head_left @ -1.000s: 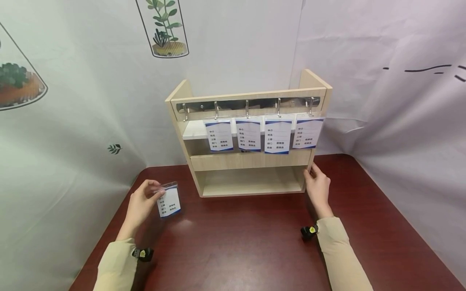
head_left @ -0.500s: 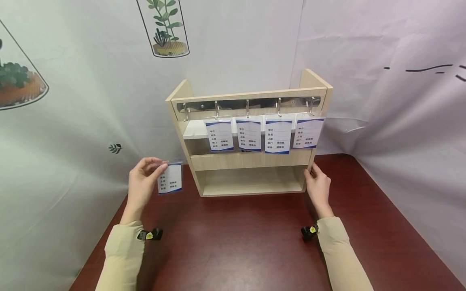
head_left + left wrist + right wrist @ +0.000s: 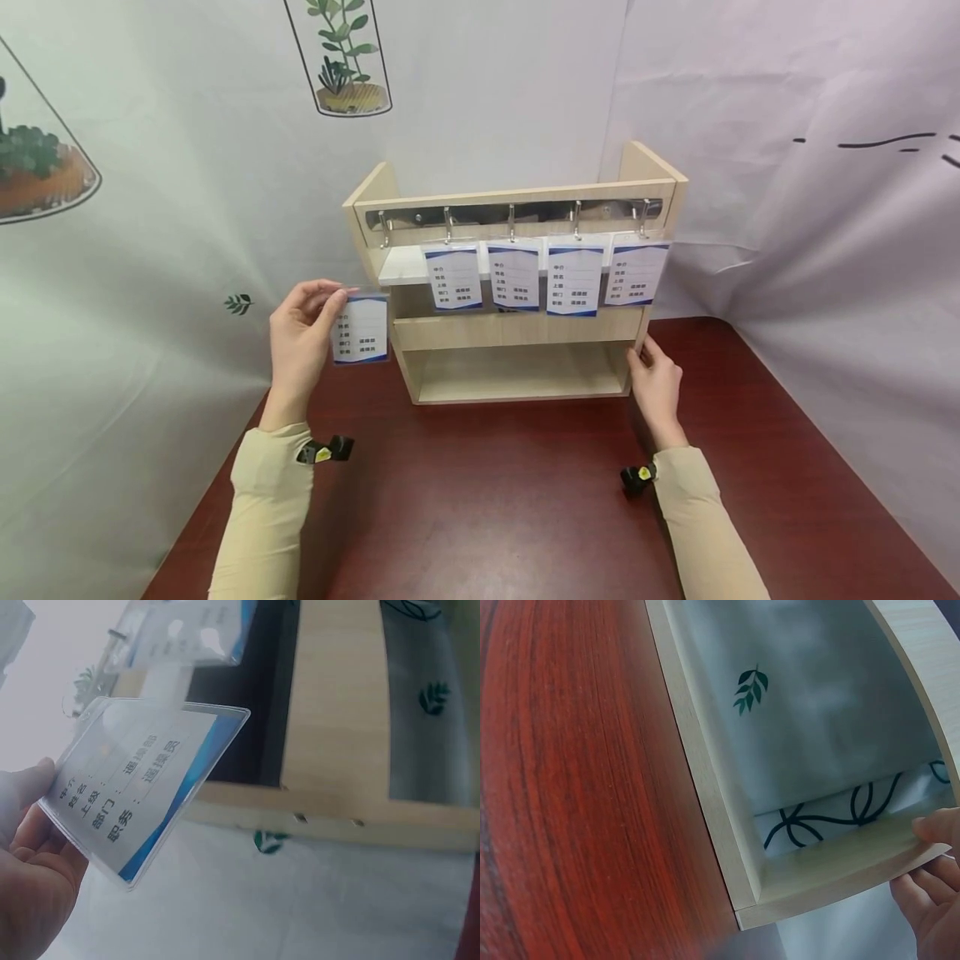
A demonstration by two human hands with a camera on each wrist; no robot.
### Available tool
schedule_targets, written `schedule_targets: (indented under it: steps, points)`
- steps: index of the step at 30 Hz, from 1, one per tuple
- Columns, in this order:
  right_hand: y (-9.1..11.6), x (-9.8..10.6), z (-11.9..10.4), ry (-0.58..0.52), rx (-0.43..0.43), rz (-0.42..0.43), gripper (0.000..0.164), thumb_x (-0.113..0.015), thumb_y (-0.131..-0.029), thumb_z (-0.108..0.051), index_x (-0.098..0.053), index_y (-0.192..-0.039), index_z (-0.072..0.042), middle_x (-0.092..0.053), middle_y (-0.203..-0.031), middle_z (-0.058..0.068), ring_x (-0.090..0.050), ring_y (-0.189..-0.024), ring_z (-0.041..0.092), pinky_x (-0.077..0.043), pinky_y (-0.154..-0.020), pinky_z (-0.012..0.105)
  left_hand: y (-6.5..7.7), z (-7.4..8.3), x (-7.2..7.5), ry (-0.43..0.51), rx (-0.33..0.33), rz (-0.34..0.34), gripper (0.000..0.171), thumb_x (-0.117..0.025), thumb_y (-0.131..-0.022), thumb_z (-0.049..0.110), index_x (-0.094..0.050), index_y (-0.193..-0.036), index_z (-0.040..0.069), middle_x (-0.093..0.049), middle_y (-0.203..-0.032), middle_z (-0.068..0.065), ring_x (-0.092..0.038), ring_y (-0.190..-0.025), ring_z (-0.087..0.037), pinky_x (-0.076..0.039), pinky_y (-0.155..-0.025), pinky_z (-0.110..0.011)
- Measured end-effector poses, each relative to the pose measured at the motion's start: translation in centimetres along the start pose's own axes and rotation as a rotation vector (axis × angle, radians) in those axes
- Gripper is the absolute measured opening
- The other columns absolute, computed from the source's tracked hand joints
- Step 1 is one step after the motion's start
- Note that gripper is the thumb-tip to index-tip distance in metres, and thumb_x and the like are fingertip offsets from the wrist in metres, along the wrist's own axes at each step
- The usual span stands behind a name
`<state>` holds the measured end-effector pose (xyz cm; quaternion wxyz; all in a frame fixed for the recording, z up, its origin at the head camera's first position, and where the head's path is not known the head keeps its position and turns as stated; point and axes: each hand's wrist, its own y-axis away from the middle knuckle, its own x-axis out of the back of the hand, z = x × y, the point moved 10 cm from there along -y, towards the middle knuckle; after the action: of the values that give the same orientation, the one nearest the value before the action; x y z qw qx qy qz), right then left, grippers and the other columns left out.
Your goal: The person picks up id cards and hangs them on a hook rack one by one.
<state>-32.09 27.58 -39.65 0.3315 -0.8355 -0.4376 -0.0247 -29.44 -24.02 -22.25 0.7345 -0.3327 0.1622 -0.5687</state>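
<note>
My left hand [image 3: 302, 337] pinches the upper left corner of a badge in a clear plastic sleeve [image 3: 362, 329], just left of the wooden shelf unit [image 3: 517, 333]. In the left wrist view this badge [image 3: 139, 784] tilts across the unit's side. My right hand [image 3: 655, 387] grips the unit's right side panel low down; in the right wrist view the thumb lies inside the panel and the fingers outside. Several similar badges [image 3: 573, 279] hang in a row from the metal hook rail [image 3: 480, 217]. The leftmost hook [image 3: 385, 229] bears no badge.
The unit stands toward the back of a dark red table [image 3: 480, 500]. A white printed curtain [image 3: 187, 208] encloses the back and sides. Inside the unit are a white upper shelf [image 3: 402, 265] and an open lower compartment [image 3: 517, 375].
My left hand has lifted the badge upward and slightly to the right, from low near the table to beside the unit's left side. My right hand has stayed at the side panel.
</note>
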Motion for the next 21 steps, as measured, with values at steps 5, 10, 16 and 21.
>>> schedule_targets:
  steps: [5,10,16,21]
  points:
    - [0.0,-0.1,0.2,-0.001,-0.011,-0.005,0.033,-0.064,-0.097,-0.005,-0.067,-0.129,-0.001,-0.070,-0.117,0.022,-0.070,-0.104,0.035,-0.057,-0.084,0.053,-0.8,1.2,-1.1,0.029,-0.034,0.021,0.021,-0.065,-0.100,0.020,-0.068,-0.109,0.002,-0.077,-0.101,-0.001,-0.069,-0.078,-0.012,-0.054,-0.062,-0.020]
    - [0.0,-0.2,0.4,-0.003,-0.023,-0.004,0.033,-0.065,-0.097,-0.007,-0.067,-0.130,-0.003,-0.071,-0.118,0.020,-0.071,-0.104,0.033,-0.057,-0.084,0.052,-1.5,2.0,-1.9,0.005,-0.060,0.047,0.021,-0.062,-0.101,0.024,-0.067,-0.108,0.004,-0.077,-0.097,-0.002,-0.069,-0.072,-0.012,-0.053,-0.057,-0.020]
    - [0.0,-0.2,0.5,-0.004,-0.022,-0.002,0.034,-0.064,-0.096,-0.005,-0.066,-0.130,-0.002,-0.070,-0.118,0.020,-0.070,-0.104,0.034,-0.057,-0.084,0.052,-2.3,2.8,-2.3,-0.014,-0.075,0.097,0.022,-0.062,-0.101,0.027,-0.067,-0.108,0.006,-0.074,-0.084,0.002,-0.063,-0.060,-0.010,-0.048,-0.048,-0.018]
    - [-0.1,-0.1,0.6,0.001,-0.025,0.006,0.034,-0.065,-0.096,-0.004,-0.067,-0.130,-0.002,-0.071,-0.117,0.020,-0.071,-0.103,0.033,-0.057,-0.083,0.052,-3.0,2.6,-2.8,0.040,-0.049,0.121,0.022,-0.064,-0.100,0.030,-0.067,-0.106,0.009,-0.073,-0.080,0.000,-0.063,-0.056,-0.010,-0.048,-0.045,-0.019]
